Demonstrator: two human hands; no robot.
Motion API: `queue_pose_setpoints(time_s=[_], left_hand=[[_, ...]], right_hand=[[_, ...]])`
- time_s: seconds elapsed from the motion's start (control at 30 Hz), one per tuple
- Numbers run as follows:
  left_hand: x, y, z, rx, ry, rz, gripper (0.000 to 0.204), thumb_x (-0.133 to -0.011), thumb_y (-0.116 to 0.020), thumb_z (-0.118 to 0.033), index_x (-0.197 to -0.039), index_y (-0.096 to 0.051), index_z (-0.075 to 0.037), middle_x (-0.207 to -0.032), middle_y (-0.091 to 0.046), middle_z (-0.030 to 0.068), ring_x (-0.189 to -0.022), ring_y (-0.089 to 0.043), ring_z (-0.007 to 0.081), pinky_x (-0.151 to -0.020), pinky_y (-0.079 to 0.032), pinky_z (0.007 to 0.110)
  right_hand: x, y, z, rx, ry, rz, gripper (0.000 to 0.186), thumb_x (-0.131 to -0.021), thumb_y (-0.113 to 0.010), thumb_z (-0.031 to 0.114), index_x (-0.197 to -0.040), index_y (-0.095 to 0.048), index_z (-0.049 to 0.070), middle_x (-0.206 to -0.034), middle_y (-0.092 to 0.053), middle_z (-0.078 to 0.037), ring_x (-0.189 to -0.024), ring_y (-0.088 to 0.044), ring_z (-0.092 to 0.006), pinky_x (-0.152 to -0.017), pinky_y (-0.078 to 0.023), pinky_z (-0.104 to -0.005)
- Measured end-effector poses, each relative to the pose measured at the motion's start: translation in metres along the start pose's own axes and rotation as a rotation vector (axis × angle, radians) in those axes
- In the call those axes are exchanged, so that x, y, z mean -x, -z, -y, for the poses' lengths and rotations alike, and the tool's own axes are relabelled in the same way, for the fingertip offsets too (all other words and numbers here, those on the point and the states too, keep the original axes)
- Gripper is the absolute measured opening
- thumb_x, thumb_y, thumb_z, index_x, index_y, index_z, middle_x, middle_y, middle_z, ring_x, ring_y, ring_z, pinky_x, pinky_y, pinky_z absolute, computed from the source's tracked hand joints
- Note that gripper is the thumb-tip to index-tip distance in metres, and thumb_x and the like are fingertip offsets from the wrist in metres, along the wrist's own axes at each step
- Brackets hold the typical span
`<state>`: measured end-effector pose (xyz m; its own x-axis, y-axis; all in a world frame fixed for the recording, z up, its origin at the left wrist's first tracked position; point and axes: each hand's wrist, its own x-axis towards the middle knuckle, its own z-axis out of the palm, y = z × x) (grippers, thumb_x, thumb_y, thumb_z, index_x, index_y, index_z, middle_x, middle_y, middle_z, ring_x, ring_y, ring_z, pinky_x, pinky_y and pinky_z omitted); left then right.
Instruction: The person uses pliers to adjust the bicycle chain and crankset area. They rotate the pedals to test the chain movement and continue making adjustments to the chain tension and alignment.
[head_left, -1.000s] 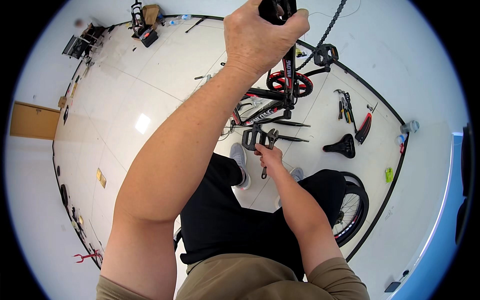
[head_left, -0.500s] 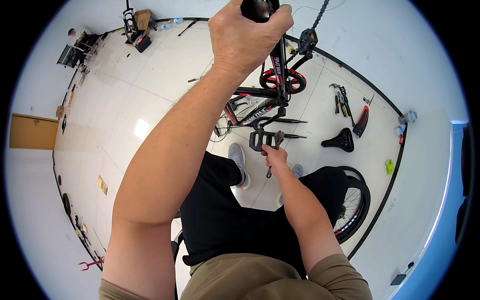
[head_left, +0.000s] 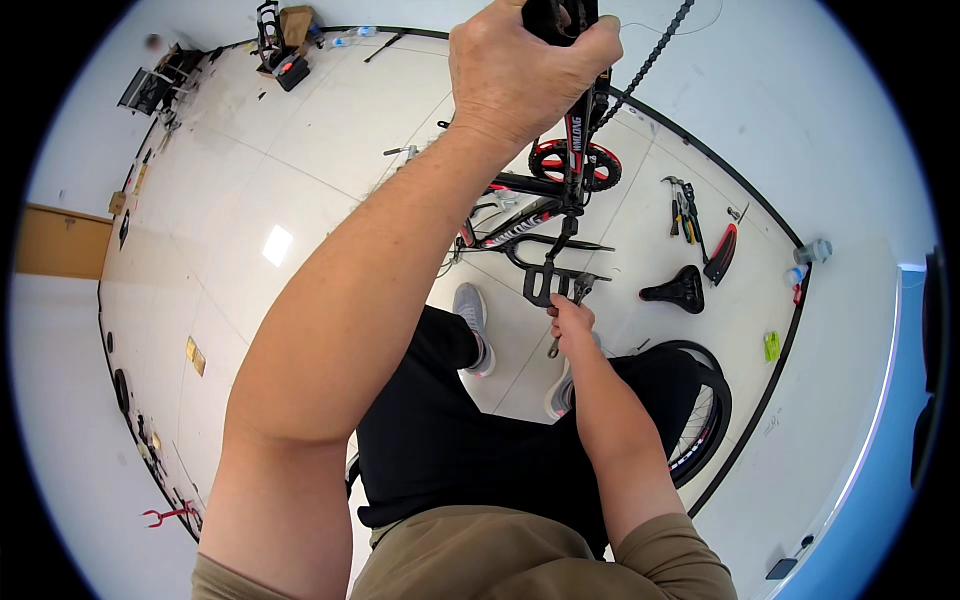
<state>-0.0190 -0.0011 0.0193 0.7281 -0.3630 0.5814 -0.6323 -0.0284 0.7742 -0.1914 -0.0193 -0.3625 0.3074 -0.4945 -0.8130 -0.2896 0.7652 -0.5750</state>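
My left hand (head_left: 530, 72) is closed around a black tube of the bicycle frame (head_left: 524, 224) at the top of the view, its fingers mostly hidden behind the tube. Below it the frame stands tilted over the floor, with a red and black chainring (head_left: 550, 158) and a chain (head_left: 652, 62) running upward. Lower down, my right hand (head_left: 573, 326) grips an adjustable wrench (head_left: 583, 288) by its handle, jaws pointing up. Right beside the jaws is a black pedal (head_left: 541, 288) on its crank arm; whether wrench and pedal touch I cannot tell.
On the floor to the right lie a black saddle (head_left: 676, 290), a red and black mudguard (head_left: 722, 254) and several hand tools (head_left: 684, 210). A wheel (head_left: 712, 420) rests beside my right knee. A toolbox (head_left: 291, 72) and a cardboard box (head_left: 297, 24) stand far back left.
My left hand and the held frame have shifted right. The near pedal and my right hand with the wrench have also moved right. A second pedal near the chain no longer shows.
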Motion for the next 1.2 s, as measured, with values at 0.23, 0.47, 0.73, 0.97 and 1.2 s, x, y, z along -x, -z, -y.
queue_pose_setpoints(time_s=[0.23,0.47,0.73,0.97,1.2], left_hand=[[0.0,0.003,-0.002,0.026,-0.023,0.011,0.035,-0.079,-0.077,-0.03,-0.073,-0.064,0.002,-0.06,-0.064,0.0094,-0.053,-0.06,0.017,-0.056,-0.051,0.033],[-0.004,0.008,0.001,-0.08,-0.045,0.082,0.042,-0.08,-0.071,-0.042,-0.082,-0.065,-0.001,-0.068,-0.068,0.0182,-0.066,-0.069,0.0342,-0.068,-0.056,0.042],[-0.004,0.0,0.017,-0.193,-0.046,0.008,0.045,-0.064,-0.073,-0.049,-0.079,-0.069,-0.007,-0.063,-0.066,0.005,-0.061,-0.067,0.0221,-0.063,-0.057,0.034],[-0.005,-0.002,0.017,-0.176,-0.062,-0.014,0.046,-0.064,-0.074,-0.05,-0.081,-0.07,-0.007,-0.066,-0.068,0.0049,-0.063,-0.068,0.0218,-0.066,-0.057,0.034],[-0.007,0.008,0.005,-0.074,-0.055,0.053,0.041,-0.079,-0.072,-0.041,-0.081,-0.064,-0.001,-0.07,-0.068,0.0191,-0.067,-0.069,0.0343,-0.068,-0.056,0.043]], right_hand=[[-0.009,0.005,-0.002,-0.027,-0.01,-0.062,0.019,-0.085,-0.074,0.016,-0.088,-0.058,0.007,-0.069,-0.058,-0.004,-0.046,-0.043,-0.0103,-0.038,-0.031,-0.0275],[-0.016,0.02,0.002,-0.071,-0.053,-0.059,0.02,-0.092,-0.07,0.017,-0.092,-0.051,0.009,-0.071,-0.055,-0.003,-0.045,-0.038,-0.0087,-0.039,-0.026,-0.0258],[-0.016,0.025,0.006,-0.039,-0.062,-0.062,0.017,-0.095,-0.066,0.016,-0.094,-0.051,0.008,-0.073,-0.057,-0.004,-0.047,-0.038,-0.0084,-0.04,-0.027,-0.0258],[-0.02,0.027,0.004,-0.045,-0.052,-0.059,0.018,-0.096,-0.065,0.018,-0.091,-0.05,0.009,-0.069,-0.05,-0.001,-0.047,-0.037,-0.0094,-0.041,-0.027,-0.0268],[-0.023,0.033,0.007,-0.095,-0.046,-0.114,0.019,-0.097,-0.063,0.017,-0.088,-0.047,0.01,-0.065,-0.045,0.001,-0.047,-0.037,-0.0099,-0.04,-0.026,-0.0277]])
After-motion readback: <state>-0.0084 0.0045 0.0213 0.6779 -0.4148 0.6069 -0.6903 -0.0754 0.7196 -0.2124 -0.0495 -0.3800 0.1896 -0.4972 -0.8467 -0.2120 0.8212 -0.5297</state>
